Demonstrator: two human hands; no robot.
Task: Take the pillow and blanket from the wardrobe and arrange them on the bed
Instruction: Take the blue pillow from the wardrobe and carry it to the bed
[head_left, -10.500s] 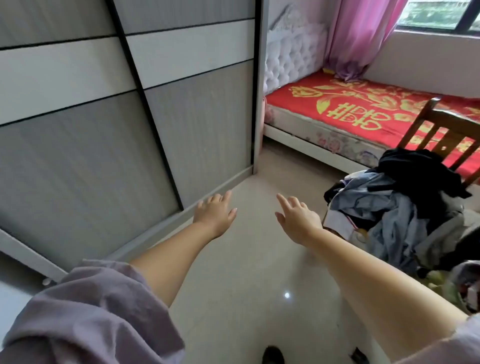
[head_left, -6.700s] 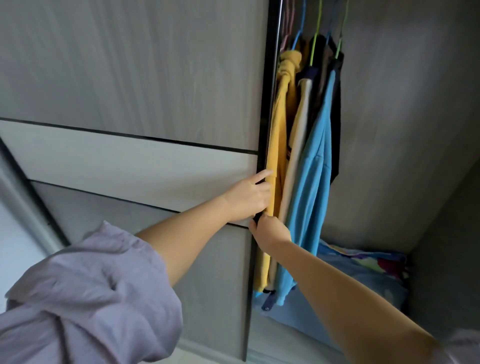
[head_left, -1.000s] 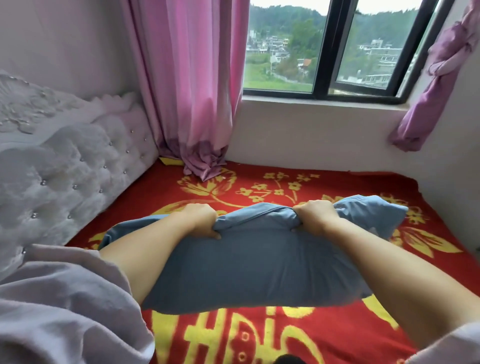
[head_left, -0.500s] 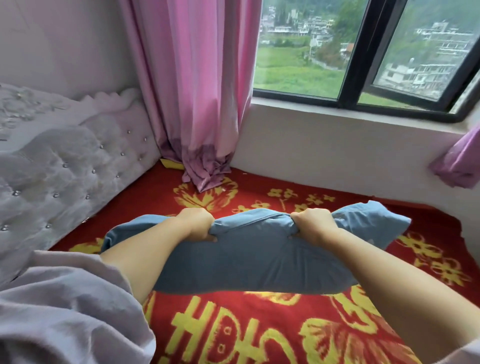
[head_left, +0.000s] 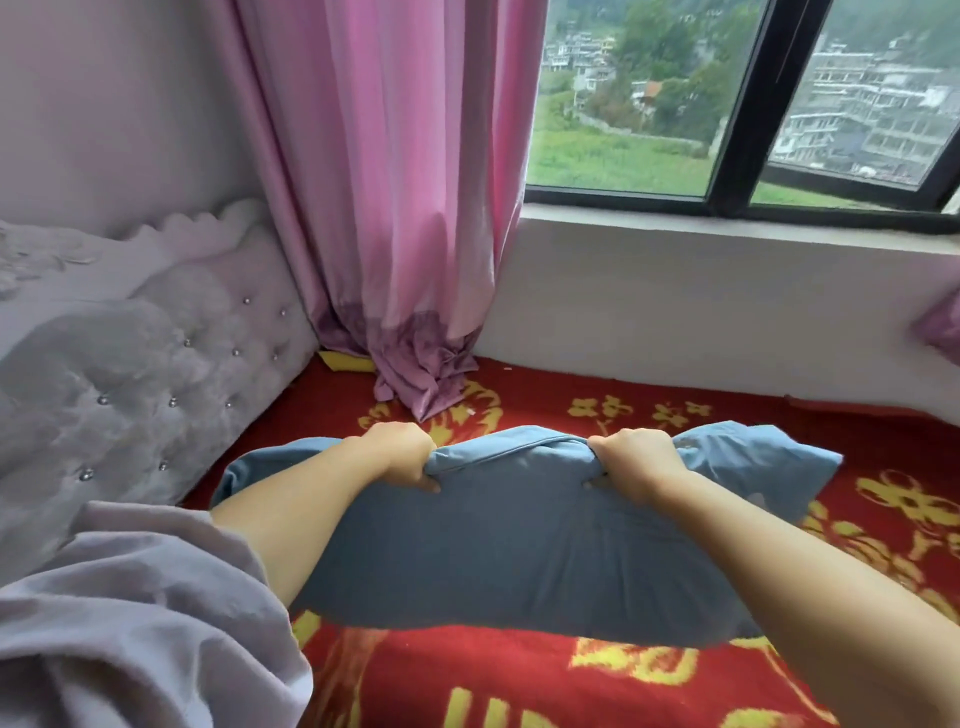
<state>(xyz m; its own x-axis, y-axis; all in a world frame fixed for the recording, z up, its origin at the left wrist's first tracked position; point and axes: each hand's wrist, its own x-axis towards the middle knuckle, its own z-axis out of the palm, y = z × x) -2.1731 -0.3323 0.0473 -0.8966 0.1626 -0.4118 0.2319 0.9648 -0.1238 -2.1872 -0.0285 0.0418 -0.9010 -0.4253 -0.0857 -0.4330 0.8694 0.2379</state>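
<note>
A long blue pillow lies crosswise over the bed's red cover with gold patterns. My left hand grips the pillow's far edge near its left part. My right hand grips the same edge further right. Both fists bunch the fabric. The pillow's left end is partly hidden behind my left forearm. No blanket or wardrobe is in view.
A pale tufted headboard runs along the left. A pink curtain hangs in the far corner, its hem resting on the bed. A white wall below a dark-framed window borders the bed's far side.
The pillow, held in both hands, has moved further over the bed towards the headboard corner. The view has come closer to the wall and curtain. Earlier I opened the wardrobe.
</note>
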